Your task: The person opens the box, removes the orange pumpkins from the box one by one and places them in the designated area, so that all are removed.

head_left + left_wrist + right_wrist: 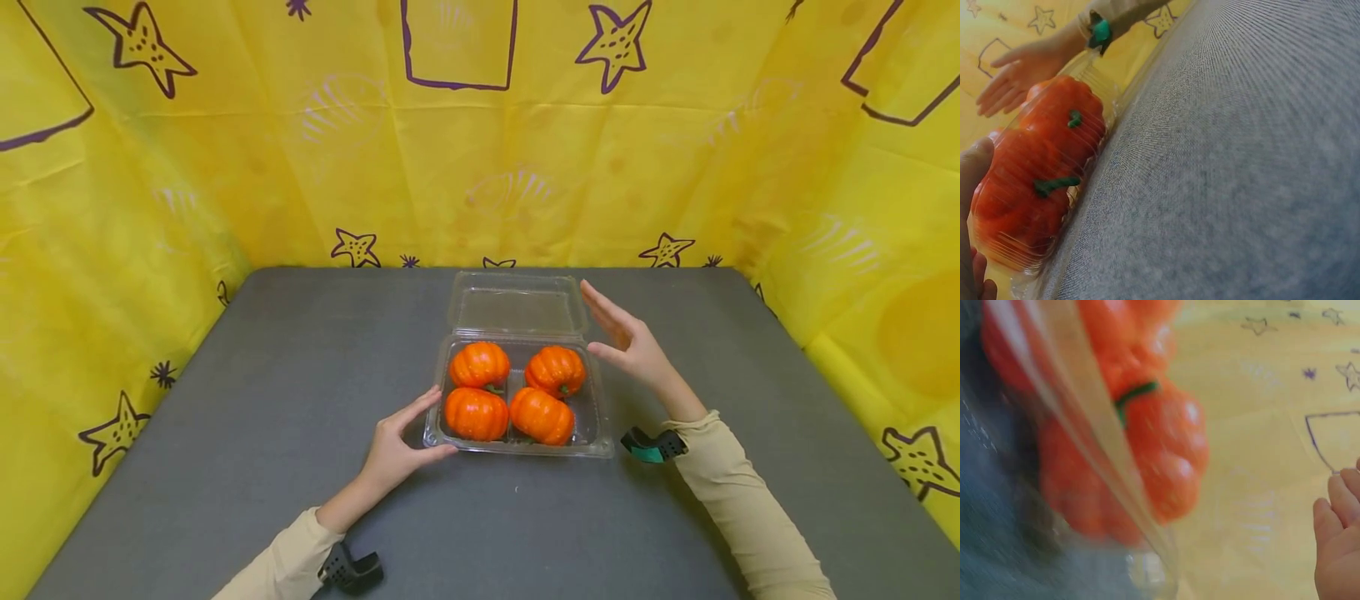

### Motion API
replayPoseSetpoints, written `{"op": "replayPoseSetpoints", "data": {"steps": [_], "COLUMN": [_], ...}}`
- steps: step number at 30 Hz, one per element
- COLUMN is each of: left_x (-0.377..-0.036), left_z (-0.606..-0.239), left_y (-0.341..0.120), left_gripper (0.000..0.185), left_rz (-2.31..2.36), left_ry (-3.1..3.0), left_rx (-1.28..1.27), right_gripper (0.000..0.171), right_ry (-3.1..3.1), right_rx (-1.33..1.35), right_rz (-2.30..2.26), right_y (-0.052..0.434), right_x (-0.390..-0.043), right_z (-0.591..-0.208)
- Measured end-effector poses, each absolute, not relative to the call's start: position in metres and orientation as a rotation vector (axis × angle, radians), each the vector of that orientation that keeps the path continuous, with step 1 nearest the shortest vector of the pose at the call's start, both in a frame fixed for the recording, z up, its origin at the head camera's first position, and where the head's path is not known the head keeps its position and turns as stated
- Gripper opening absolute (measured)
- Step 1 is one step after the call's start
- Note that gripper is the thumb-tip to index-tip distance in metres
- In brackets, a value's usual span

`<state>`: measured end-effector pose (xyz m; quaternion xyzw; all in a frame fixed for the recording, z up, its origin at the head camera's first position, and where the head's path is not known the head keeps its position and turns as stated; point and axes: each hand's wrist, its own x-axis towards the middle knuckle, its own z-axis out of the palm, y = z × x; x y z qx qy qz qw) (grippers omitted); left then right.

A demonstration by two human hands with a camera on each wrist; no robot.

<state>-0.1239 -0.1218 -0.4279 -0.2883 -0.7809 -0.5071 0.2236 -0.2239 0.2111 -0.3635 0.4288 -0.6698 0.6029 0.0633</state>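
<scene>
A clear plastic clamshell container point(600, 417) sits mid-table with its lid point(517, 310) folded open toward the back. Several orange pumpkins point(477, 414) with green stems fill its tray. My left hand point(405, 440) rests at the front-left corner, thumb along the front rim and fingers beside the left wall. In the left wrist view the thumb point(974, 172) lies against the container wall next to the pumpkins point(1054, 150). My right hand point(626, 342) hovers open, fingers straight, just right of the lid's edge and holds nothing. The right wrist view shows blurred pumpkins point(1163, 437) and my fingers point(1338, 540).
The grey table point(262, 375) is walled on three sides by a yellow cloth point(225, 167) printed with purple stars. Bare grey surface lies left, right and in front of the container. Wrist cameras point(651, 446) sit on both beige sleeves.
</scene>
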Motion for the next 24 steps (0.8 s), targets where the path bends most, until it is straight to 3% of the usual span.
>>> {"op": "replayPoseSetpoints", "data": {"steps": [7,24], "left_x": [-0.123,-0.122], "left_z": [-0.428,-0.430], "left_y": [-0.123,-0.121], "left_gripper": [0.065,0.064], "left_rz": [-1.413,-1.467], "left_ry": [-2.162,-2.139], "left_rx": [-0.771,-0.776], "right_gripper": [0.070,0.080], "right_ry": [-2.060,-2.245], "right_rx": [1.413,1.407], "right_rz": [1.819,1.696], "right_y": [0.202,0.201], "right_x": [-0.207,-0.197], "right_z": [-0.376,-0.384]}}
